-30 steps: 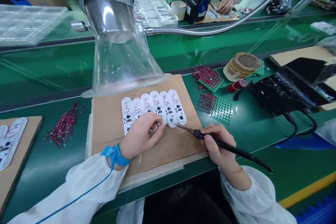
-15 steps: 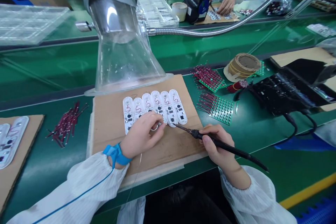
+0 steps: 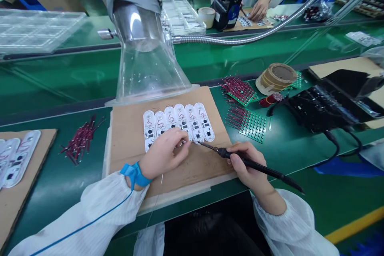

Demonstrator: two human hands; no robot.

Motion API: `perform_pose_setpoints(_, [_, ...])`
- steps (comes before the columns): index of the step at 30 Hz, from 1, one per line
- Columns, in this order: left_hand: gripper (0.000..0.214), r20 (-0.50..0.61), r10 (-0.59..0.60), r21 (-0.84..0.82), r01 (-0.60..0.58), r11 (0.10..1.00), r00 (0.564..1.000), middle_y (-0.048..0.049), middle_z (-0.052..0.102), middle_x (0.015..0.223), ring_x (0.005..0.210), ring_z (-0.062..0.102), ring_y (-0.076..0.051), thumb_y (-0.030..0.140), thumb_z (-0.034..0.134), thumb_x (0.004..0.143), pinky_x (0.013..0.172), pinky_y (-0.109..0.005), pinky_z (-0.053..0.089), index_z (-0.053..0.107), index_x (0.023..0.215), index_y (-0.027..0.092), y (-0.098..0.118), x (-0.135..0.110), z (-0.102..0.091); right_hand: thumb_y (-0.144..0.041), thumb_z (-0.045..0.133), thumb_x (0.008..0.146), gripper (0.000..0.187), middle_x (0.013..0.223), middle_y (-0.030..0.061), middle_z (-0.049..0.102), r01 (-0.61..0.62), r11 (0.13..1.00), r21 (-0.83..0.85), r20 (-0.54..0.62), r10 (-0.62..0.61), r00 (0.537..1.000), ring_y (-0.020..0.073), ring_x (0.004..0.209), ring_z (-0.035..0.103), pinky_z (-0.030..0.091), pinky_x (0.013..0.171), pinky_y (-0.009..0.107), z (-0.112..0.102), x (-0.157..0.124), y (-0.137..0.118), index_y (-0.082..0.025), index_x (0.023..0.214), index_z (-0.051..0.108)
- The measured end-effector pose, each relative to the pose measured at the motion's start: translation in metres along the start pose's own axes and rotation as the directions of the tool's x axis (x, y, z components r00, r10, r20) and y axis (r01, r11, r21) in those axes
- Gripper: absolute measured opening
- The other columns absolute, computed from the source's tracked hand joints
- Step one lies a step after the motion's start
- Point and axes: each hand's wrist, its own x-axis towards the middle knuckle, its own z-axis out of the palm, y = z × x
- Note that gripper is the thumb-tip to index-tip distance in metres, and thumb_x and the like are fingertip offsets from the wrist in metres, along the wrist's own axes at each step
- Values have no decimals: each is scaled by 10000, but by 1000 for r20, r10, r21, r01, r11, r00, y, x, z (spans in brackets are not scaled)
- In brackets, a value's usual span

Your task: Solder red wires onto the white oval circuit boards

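Observation:
A soldering iron (image 3: pixel 258 166) lies in my right hand (image 3: pixel 247 164), gripped like a pen, its tip at the lower end of a white oblong circuit board (image 3: pixel 196 126). My left hand (image 3: pixel 165 150) is closed in a pinch at the iron's tip, over the lower ends of neighbouring boards. From under it a thin strand of solder wire (image 3: pixel 162 180) trails down; its end at the fingertips is too small to make out. Several such boards with red wires stand side by side on a cardboard sheet (image 3: pixel 129 136). A blue wrist strap (image 3: pixel 136 175) circles my left wrist.
A clear fume hood (image 3: pixel 150 72) hangs behind the boards. Red wires (image 3: pixel 82 140) lie left; green perforated boards (image 3: pixel 253 124) holding wires, a tape roll (image 3: pixel 277 78) and a black device (image 3: pixel 321 102) are right. Across the bench, a co-worker's hand (image 3: pixel 260 8) works on boards.
The view has shifted slightly, so the hood and left-hand items appear farther right. Both hands and the iron's tip keep nearly the same place at the boards.

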Motion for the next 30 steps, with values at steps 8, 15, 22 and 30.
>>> perform_pose_setpoints(8, [112, 14, -122, -69, 123, 990, 992, -16, 678, 924, 734, 598, -134, 162, 573, 1108, 622, -242, 450, 668, 1080, 215, -14, -15, -35, -292, 671, 1119, 63, 823, -12, 713, -31, 988, 152, -141, 53, 989, 131, 658, 703, 576, 622, 232, 18, 13, -25, -246, 1090, 703])
perform_pose_setpoints(15, [83, 1, -130, -63, 130, 989, 991, 29, 629, 783, 599, 535, -103, 152, 607, 1048, 569, -215, 431, 619, 989, 210, -21, -27, -26, -299, 692, 1101, 66, 828, -4, 719, -67, 990, 123, -131, 83, 988, 138, 623, 684, 551, 570, 239, 32, 12, -13, -246, 1074, 721])
perform_pose_setpoints(22, [96, 36, -99, -49, 101, 994, 994, 31, 636, 798, 610, 533, -99, 135, 593, 1054, 559, -192, 422, 602, 998, 213, -18, -22, -23, -292, 689, 1097, 56, 851, -2, 708, -73, 995, 71, -90, 79, 993, 137, 643, 671, 544, 586, 239, 29, 9, -11, -252, 1083, 726])
perform_pose_setpoints(30, [82, 46, -88, -27, 90, 996, 995, 31, 635, 823, 624, 542, -100, 139, 580, 1069, 568, -192, 431, 603, 1041, 213, -19, -21, -22, -318, 687, 1099, 81, 847, 1, 710, -65, 997, 42, -66, 68, 996, 141, 646, 677, 556, 590, 240, 28, 10, -10, -250, 1080, 726])
